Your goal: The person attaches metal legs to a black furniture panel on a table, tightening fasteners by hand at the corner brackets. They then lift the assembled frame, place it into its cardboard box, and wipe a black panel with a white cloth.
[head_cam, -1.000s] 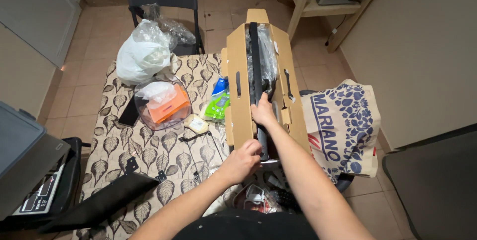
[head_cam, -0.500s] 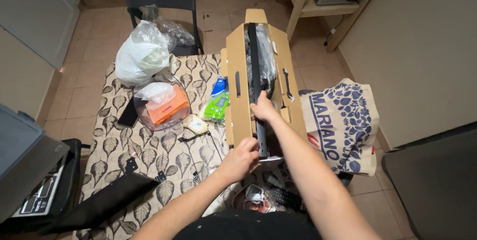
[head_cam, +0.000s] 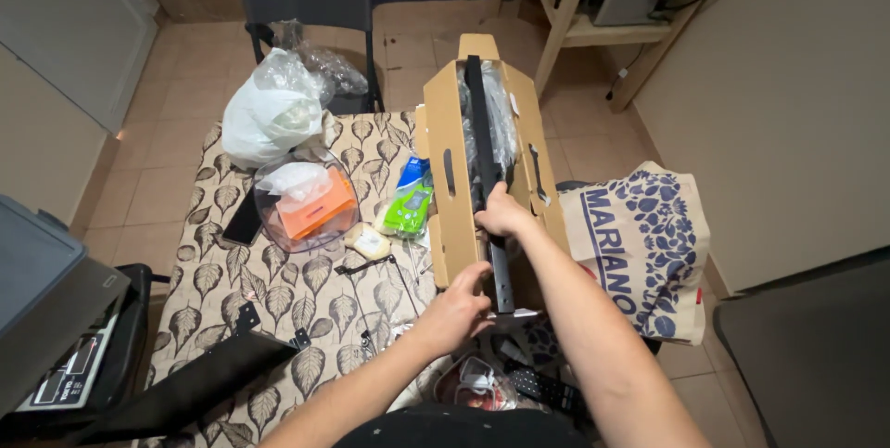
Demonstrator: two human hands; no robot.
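While the long black bar (head_cam: 486,179) lies lengthwise inside the open cardboard box (head_cam: 445,216) at the right edge of the tabletop (head_cam: 278,300), the right hand (head_cam: 505,214) is closed around its middle. The left hand (head_cam: 456,311) grips the near end of the box, fingers curled on the cardboard. The bar is partly lifted but not yet out; clear plastic wrapping (head_cam: 501,123) is around its far part. Just beside the box lie a green packet (head_cam: 409,202) and a clear container with an orange item (head_cam: 311,211). A patterned bag (head_cam: 649,244) stands off the right edge.
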